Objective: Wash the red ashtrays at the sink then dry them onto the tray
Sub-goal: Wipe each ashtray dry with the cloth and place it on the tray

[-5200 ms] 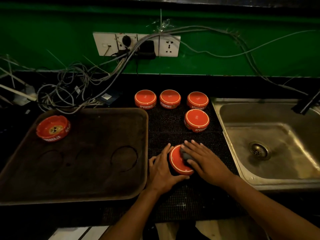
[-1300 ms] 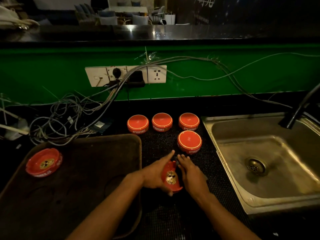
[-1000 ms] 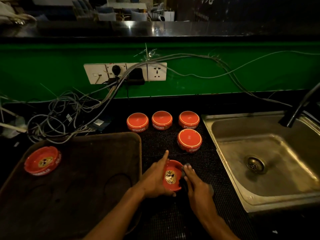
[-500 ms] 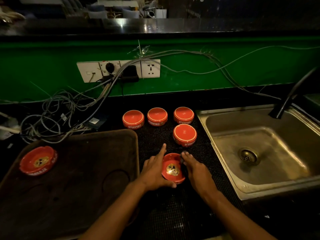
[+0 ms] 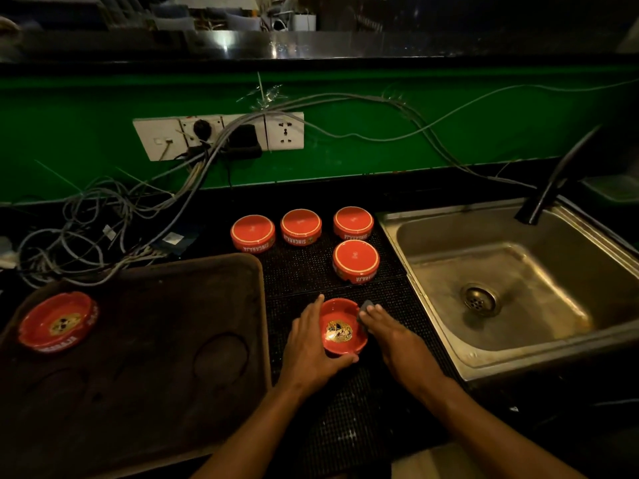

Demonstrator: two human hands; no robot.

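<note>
my left hand (image 5: 313, 344) cups a red ashtray (image 5: 341, 326), open side up, on the black mat (image 5: 345, 409) between the tray (image 5: 166, 305) and the sink (image 5: 518, 271). my right hand (image 5: 397, 340) presses a small dark cloth (image 5: 363, 307) against its rim. four ashtrays (image 5: 355, 260) sit upside down behind; one (image 5: 57, 321) lies on the tray.

Left hand (image 5: 313, 344) cupping upright ashtray (image 5: 341, 326), right hand (image 5: 397, 337) beside, 4 upturned ashtrays (image 5: 356, 259) behind
</note>
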